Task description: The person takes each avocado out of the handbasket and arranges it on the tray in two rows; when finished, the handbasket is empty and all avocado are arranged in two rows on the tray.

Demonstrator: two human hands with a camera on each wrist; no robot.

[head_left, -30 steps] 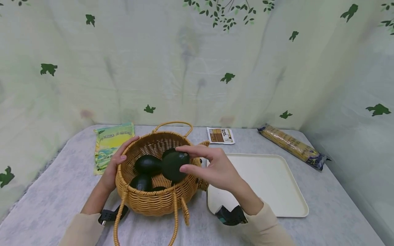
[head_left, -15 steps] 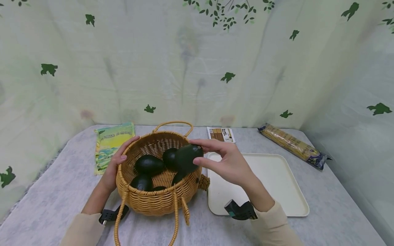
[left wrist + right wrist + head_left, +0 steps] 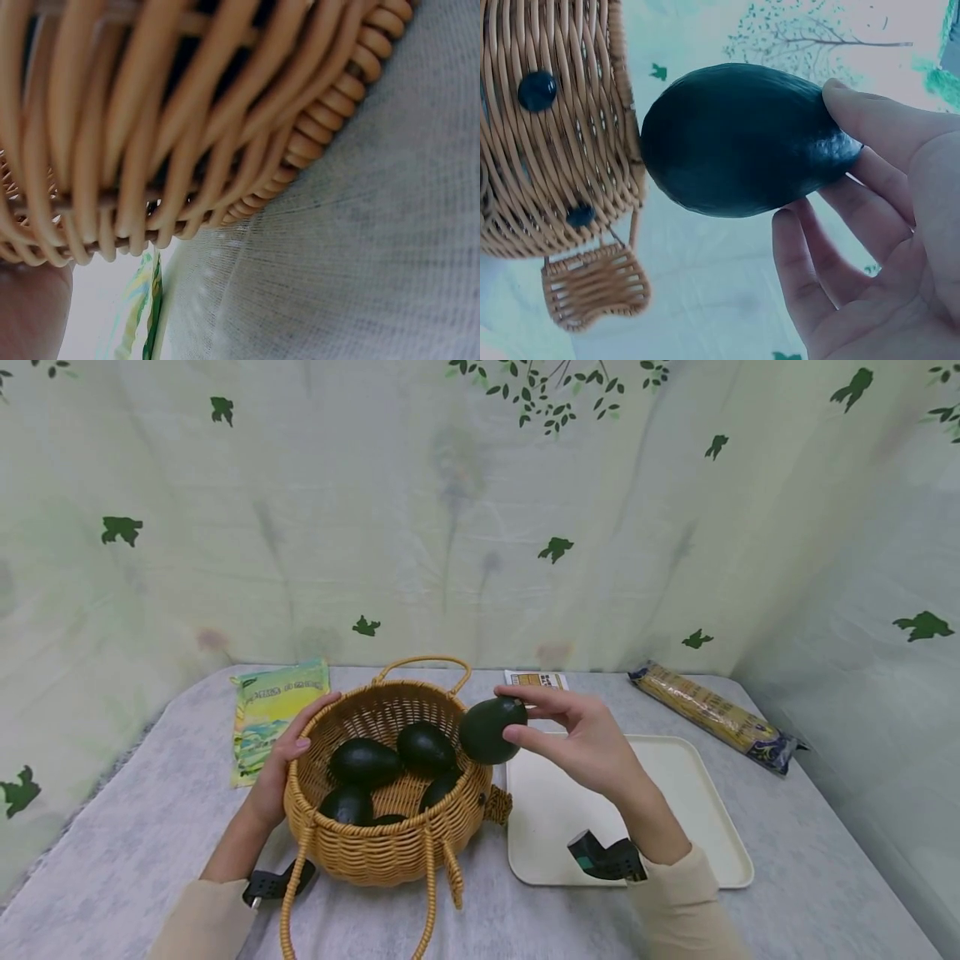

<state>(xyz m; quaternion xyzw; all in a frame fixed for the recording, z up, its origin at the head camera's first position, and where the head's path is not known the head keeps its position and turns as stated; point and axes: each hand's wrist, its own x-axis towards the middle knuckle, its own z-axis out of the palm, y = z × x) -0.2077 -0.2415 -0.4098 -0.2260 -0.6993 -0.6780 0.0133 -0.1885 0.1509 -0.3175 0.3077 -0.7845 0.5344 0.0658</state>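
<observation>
My right hand (image 3: 581,747) pinches a dark green avocado (image 3: 491,731) by its narrow end, thumb against fingers. This avocado hangs just outside the right rim of a wicker basket (image 3: 375,856). My left hand (image 3: 277,768) holds the basket's left side, its thumb at the rim and its fingers along the outside. Inside lie several avocados, among them one at the left (image 3: 365,762) and one near the middle (image 3: 426,747). The left wrist view is mostly the basket's woven wall (image 3: 150,112), with only a bit of the left hand (image 3: 34,315) showing.
Beneath my right hand lies a white tray (image 3: 697,818), right of the basket. A yellow-green packet (image 3: 273,710) is at the back left. A small brown-and-white packet (image 3: 536,679) lies at the back, partly hidden. A long golden packet (image 3: 712,718) lies at the back right.
My right hand has lifted the avocado out of the basket and carried it right, past the rim. The avocados behind it now show more. My left hand stays at the basket.
</observation>
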